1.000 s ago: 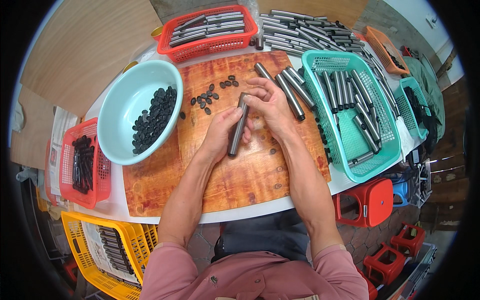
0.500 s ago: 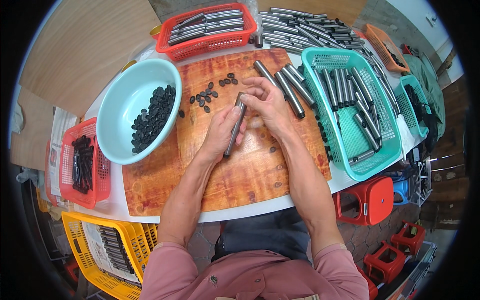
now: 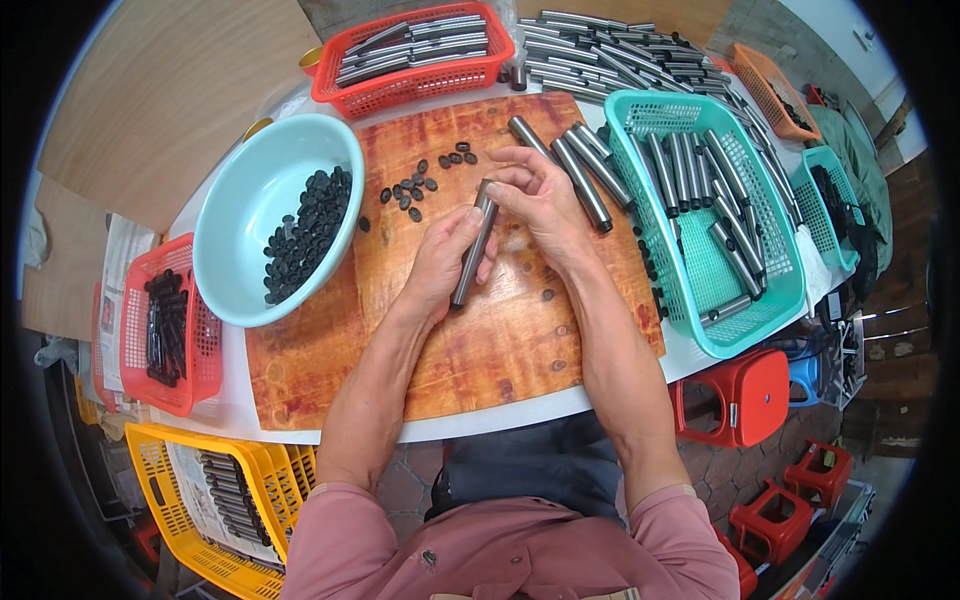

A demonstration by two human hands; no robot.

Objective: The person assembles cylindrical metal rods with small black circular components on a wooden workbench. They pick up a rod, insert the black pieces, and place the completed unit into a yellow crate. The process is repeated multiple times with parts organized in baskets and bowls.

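Observation:
Over the wooden board (image 3: 460,375), a grey metal tube (image 3: 474,258) is held slanting, its upper end tipped away from me. My left hand (image 3: 440,262) is closed around the tube's middle, thumb along its side. At the upper end, my right hand (image 3: 545,210) pinches the tube between thumb and fingers; whether a small cap sits there is hidden. Beyond my hands lie several loose black oval caps (image 3: 416,189). Just past the right hand, several larger shiny tubes (image 3: 582,185) rest on the board.
Left, a pale blue basin (image 3: 225,230) holds black caps, beside a red basket (image 3: 200,350) of black parts. Right stands a green basket (image 3: 720,335) of tubes. Behind are a red basket (image 3: 420,80) and a tube pile (image 3: 620,60). A yellow crate (image 3: 280,480) sits low left.
Both hands keep their hold, with only a very slight shift. The tube's lower end has moved up slightly, and more of the tube's grey side shows.

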